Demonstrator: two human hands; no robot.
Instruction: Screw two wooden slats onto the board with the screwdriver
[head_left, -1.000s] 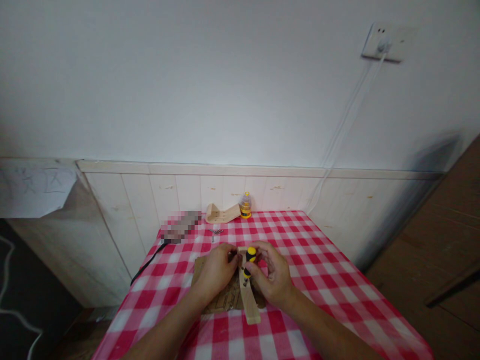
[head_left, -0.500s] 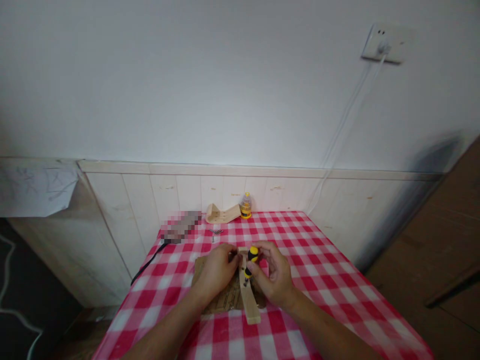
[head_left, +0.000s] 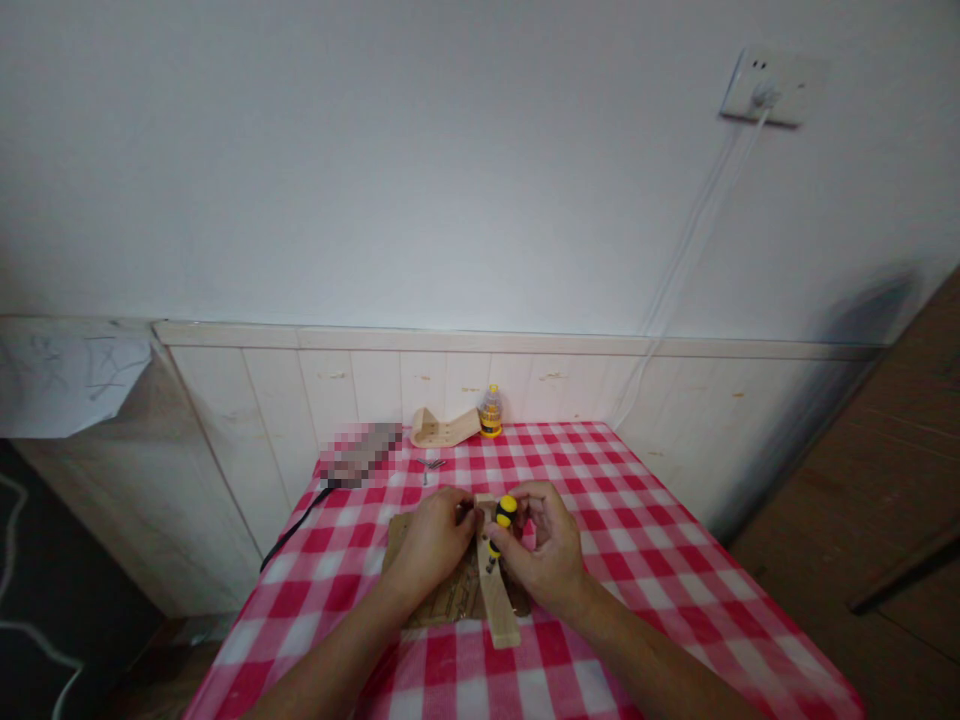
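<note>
A yellow-and-black screwdriver (head_left: 506, 512) is gripped between the thumb and fingers of my right hand (head_left: 547, 545). Its tip points down at the face of a pale, bent wooden piece (head_left: 498, 605), near a dark screw or hole. My left hand (head_left: 435, 540) closes on the upper left edge of that wooden piece and steadies it. Beneath both lies a brown cardboard sheet (head_left: 442, 605) with printed lines. Exactly where the screwdriver tip meets the wood is too small to make out.
On the red-and-white checked tablecloth (head_left: 637, 600), several metal screws (head_left: 430, 464) lie beyond my left hand. Another bent wooden piece (head_left: 446, 430) and a clear bottle-shaped container with yellow parts (head_left: 491, 412) stand by the wall. A blurred-out object (head_left: 364, 455) with a black strap lies far left.
The fingers of my right hand have shifted slightly around the screwdriver handle, opening a little gap. My left hand and the wooden piece stay in place.
</note>
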